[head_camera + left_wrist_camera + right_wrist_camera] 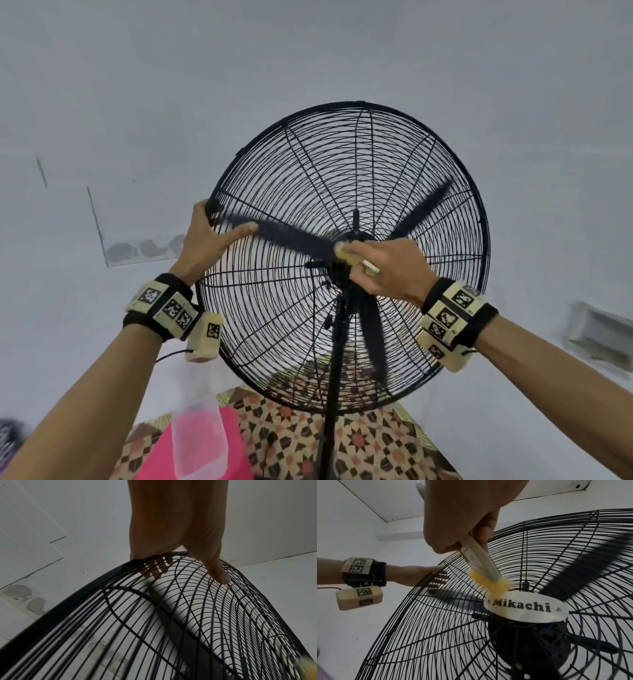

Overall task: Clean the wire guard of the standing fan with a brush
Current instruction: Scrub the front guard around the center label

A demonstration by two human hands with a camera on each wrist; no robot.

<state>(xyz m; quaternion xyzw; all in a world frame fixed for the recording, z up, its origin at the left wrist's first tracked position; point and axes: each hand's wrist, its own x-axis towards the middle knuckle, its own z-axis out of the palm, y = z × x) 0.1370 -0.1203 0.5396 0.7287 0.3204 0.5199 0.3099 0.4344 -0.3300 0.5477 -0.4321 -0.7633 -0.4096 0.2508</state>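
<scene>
**Hands on a springy cage: brace the rim, brush light**

Both hands are busy. I see my left hand gripping the wire guard at its outer rim, fingers hooked behind, thumb laid across the front wires. My right hand pinches the brush by its pale handle, yellow bristles touching the wires just above the hub badge. I judge the thin wires stiff yet springy and the tall fan top-heavy, so the solid rim is the safest hold.
</scene>
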